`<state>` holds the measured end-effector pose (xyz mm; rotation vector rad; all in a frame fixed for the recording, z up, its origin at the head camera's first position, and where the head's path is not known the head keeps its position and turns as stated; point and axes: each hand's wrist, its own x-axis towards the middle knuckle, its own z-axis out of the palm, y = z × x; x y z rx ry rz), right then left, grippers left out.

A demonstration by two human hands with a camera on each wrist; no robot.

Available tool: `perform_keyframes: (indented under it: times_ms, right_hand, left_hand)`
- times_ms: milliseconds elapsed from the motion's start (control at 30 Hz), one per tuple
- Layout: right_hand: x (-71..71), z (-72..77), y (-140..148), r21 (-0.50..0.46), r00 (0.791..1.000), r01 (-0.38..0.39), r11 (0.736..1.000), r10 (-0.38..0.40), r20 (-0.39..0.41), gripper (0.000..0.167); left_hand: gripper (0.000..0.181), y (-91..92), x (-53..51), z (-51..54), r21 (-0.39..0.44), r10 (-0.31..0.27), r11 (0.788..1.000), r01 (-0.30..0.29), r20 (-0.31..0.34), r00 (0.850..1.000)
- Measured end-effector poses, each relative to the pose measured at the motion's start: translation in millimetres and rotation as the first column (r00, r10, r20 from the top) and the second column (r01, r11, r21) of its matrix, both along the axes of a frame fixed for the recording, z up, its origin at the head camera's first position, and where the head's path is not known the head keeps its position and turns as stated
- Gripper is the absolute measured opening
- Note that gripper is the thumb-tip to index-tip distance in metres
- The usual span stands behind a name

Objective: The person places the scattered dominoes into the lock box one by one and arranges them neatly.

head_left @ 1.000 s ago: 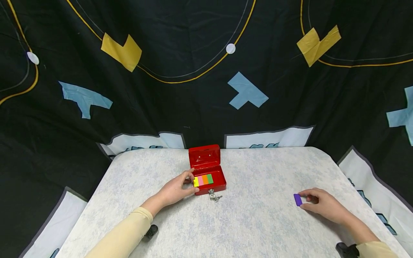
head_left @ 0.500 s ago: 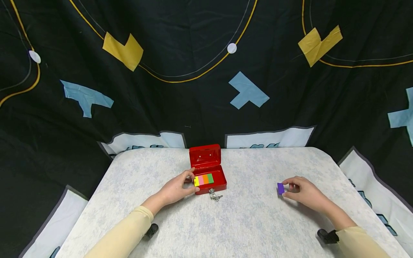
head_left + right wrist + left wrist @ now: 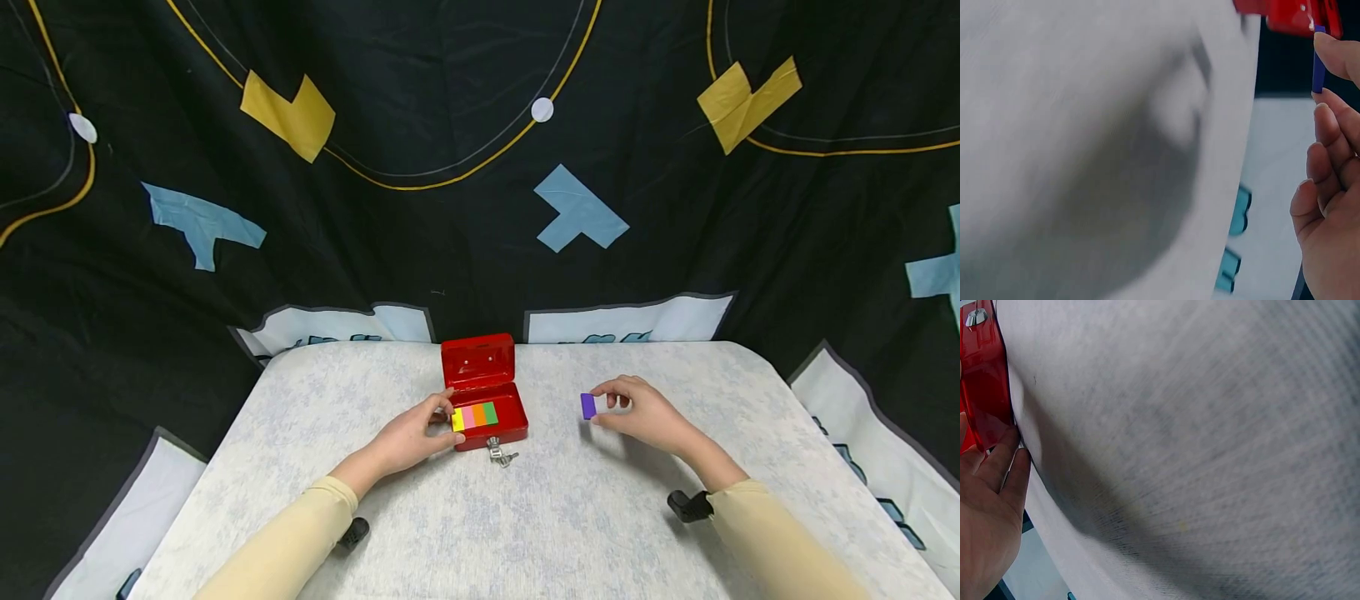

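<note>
A red metal cash box (image 3: 510, 429) sits at mid-table with its lid (image 3: 477, 360) raised. Inside lies a strip of sticky page flags (image 3: 475, 415) in yellow, pink, orange and green. My left hand (image 3: 407, 437) holds the box's left end, thumb at the near corner and index finger toward the back; the left wrist view shows fingers against its red wall. To the right of the box, my right hand (image 3: 642, 412) pinches a small thin purple rectangular piece (image 3: 588, 407) between thumb and fingertip, above the tabletop. Its exact kind is unclear.
Small keys (image 3: 506, 459) hang from the lock (image 3: 494, 447) on the box's front. A pale patterned cloth covers the table (image 3: 570, 517). Behind it hangs a black curtain (image 3: 450, 250) with yellow and blue tape pieces.
My right hand has travelled left and away from me across the table with the purple piece, approaching the cash box. The left hand has kept its place on the box.
</note>
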<state>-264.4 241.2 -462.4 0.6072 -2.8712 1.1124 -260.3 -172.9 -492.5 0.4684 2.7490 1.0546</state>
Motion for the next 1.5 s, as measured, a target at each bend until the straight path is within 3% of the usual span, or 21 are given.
perform_keyframes:
  times_ms: [433,767,900,1233,1500]
  right_hand:
    - [-21.7,-3.3,-68,0.001,0.998,-0.049,0.999,0.049,0.042,0.037]
    - [-37.2,-1.6,-113,0.127,0.997,-0.073,0.989,0.071,0.023,0.039]
    - [-42.4,-3.9,-123,0.221,0.996,-0.084,0.972,0.085,0.004,0.038]
    - [-49.3,-9.7,-135,0.444,0.99,-0.103,0.89,0.135,-0.042,0.037]
    - [-49.5,-13.7,-139,0.465,0.994,-0.1,0.88,0.111,0.004,0.038]
  left_hand:
    - [0.04,-0.3,2.1,0.4,-0.002,-0.002,1.0,0.002,0.0,1.0]
    - [0.042,2.3,1.6,-0.4,-0.011,-0.009,1.0,0.009,0.0,1.0]
    - [0.043,2.7,2.6,0.0,-0.007,-0.01,1.0,0.01,-0.002,1.0]
    - [0.043,4.0,3.9,-0.1,0.002,-0.01,1.0,0.01,0.003,1.0]
    - [0.044,5.0,3.4,0.1,0.007,-0.014,1.0,0.014,0.011,1.0]
